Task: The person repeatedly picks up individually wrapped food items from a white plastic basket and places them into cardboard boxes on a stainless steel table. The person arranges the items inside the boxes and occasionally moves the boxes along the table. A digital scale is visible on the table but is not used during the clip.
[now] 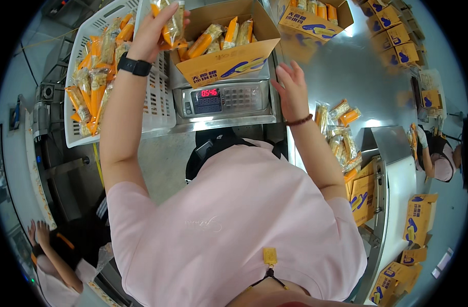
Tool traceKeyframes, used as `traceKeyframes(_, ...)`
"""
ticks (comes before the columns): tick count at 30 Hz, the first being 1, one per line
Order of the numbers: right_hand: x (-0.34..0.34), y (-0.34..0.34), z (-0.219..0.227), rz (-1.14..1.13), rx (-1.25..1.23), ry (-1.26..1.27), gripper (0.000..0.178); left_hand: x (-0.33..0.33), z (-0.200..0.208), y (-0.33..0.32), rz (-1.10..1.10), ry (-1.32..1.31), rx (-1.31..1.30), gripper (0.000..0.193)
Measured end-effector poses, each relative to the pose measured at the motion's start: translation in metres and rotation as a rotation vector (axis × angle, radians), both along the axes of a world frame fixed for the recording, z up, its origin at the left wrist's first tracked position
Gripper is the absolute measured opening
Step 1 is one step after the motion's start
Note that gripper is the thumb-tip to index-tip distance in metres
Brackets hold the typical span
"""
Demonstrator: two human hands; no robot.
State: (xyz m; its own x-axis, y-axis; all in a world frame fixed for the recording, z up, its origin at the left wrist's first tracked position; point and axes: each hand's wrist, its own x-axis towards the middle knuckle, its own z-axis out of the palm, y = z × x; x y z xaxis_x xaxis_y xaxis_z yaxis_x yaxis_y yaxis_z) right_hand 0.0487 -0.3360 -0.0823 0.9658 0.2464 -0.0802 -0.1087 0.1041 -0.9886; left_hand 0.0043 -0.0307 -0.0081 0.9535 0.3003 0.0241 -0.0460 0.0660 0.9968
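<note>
My left hand (151,37), with a black watch (134,66) on its wrist, grips a wrapped snack bar (173,26) in clear and orange film at the left edge of an open cardboard box (226,65). Several similar bars (208,40) lie inside that box. The box rests on a digital scale (223,100) with a lit red display. My right hand (292,92) is empty, fingers apart, just right of the scale over the steel table (336,71). To the left, a white plastic basket (157,102) holds many more wrapped bars (98,77).
Loose bars (341,135) lie on the table by my right forearm. Another filled box (316,23) stands at the far right, with stacked boxes (395,33) beyond. Flattened cartons (363,197) lean by a metal stand. Co-workers (441,158) (65,256) are at both sides.
</note>
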Motion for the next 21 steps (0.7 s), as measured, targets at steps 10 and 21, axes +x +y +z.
traceKeyframes(10, 0.012, 0.088, 0.02, 0.371, 0.495, 0.762, 0.068, 0.047, -0.027, -0.04, -0.271, 0.626, 0.24, 0.057)
traceKeyframes(21, -0.003, 0.056, 0.033, 0.341, 0.549, 0.707, 0.069, 0.01, 0.032, -0.022, -0.171, 0.151, 0.02, 0.045)
